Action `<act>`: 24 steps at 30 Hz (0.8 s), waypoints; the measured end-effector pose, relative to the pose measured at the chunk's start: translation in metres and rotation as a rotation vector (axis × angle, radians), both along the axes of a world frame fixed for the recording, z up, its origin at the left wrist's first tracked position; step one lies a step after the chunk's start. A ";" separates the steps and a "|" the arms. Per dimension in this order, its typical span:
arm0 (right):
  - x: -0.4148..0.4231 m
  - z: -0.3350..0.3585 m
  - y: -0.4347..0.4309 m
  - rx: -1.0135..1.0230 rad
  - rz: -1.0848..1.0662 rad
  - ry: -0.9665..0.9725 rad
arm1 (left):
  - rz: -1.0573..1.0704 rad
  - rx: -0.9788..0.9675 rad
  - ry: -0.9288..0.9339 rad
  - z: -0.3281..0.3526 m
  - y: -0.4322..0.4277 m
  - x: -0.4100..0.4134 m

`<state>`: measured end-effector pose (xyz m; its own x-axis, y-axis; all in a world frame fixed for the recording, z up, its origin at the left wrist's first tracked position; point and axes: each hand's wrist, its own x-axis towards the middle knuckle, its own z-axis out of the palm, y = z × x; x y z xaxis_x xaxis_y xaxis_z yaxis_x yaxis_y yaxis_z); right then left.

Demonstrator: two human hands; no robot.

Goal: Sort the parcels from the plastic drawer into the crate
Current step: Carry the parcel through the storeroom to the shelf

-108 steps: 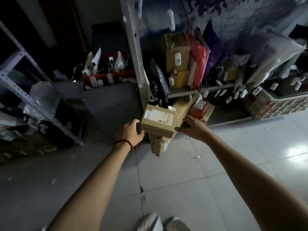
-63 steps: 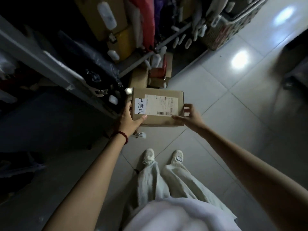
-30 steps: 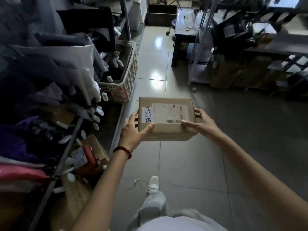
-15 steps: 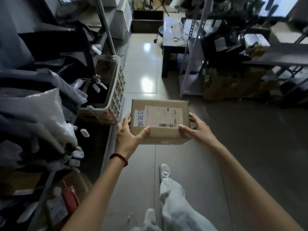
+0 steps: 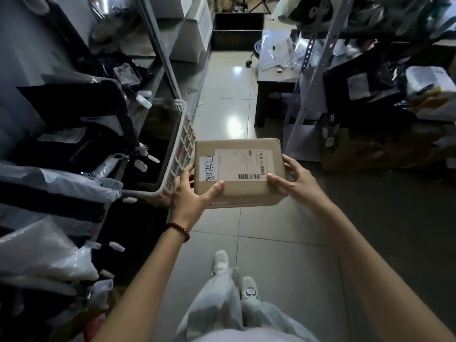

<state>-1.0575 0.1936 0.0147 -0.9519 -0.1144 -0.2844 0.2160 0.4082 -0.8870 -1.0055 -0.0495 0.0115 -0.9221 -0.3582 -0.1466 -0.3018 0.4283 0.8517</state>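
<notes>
The brown cardboard parcel (image 5: pixel 238 174), clamped between the curled fingers of left hand (image 5: pixel 190 196) and right hand (image 5: pixel 298 178), wants carrying level over the white lattice plastic crate (image 5: pixel 181 154), then lowering.

Fine print of the label (image 5: pixel 243 164) illegible; fingertips of the left hand (image 5: pixel 190 197) behind the parcel (image 5: pixel 246 192).

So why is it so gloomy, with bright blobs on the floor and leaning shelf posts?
Head view: the room is dim. The blobs on the floor tiles are glare from reflected light. The wide lens probably leans the shelf post and stretches the edges. The cardboard box, held by the left hand and right hand, is sharp, though its small print is unreadable.
</notes>
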 end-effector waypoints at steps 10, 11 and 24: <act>-0.161 -0.013 -0.026 -0.014 -0.042 -0.028 | -0.071 0.111 0.039 -0.018 -0.032 -0.176; -0.179 -0.011 -0.031 -0.014 -0.047 -0.026 | -0.082 0.131 0.037 -0.017 -0.037 -0.195; -0.385 -0.003 -0.052 -0.002 -0.174 0.047 | -0.163 0.086 0.068 -0.012 -0.064 -0.430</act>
